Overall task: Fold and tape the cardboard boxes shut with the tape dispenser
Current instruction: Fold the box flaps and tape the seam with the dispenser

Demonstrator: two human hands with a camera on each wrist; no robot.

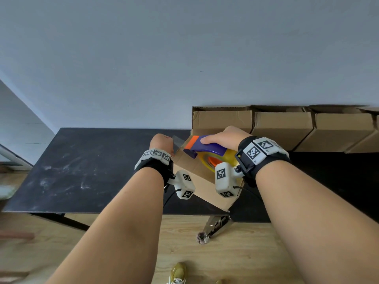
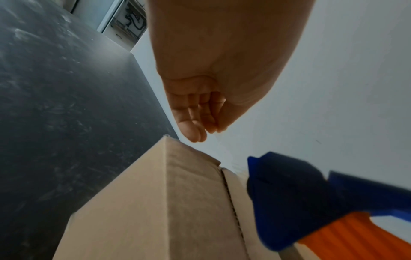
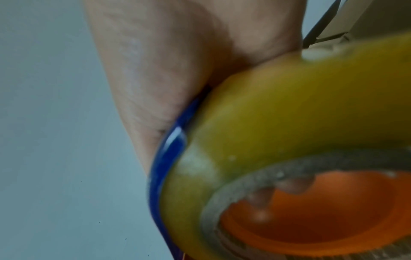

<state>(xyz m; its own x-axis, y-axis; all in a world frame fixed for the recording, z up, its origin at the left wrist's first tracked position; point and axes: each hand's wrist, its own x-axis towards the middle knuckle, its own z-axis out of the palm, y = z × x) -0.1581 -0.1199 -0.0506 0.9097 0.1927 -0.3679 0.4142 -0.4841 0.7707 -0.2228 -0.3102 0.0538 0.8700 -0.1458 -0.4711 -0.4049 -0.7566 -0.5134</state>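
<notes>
While my right hand [image 1: 222,138] wraps the dispenser [image 1: 207,149] over the box [image 1: 200,171] at the table [image 1: 82,171] edge, ready to tape, my left hand [image 1: 161,143] pinches tape [image 1: 176,142], I judge, to anchor it.

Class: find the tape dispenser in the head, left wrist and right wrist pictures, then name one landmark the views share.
Head: tape dispenser centre, gripped by the right hand over the cardboard box.
Left wrist: lower right, its blue and orange nose beside the box.
Right wrist: fills the lower right, yellow roll.
Shared landmark: the pale wall.
</notes>
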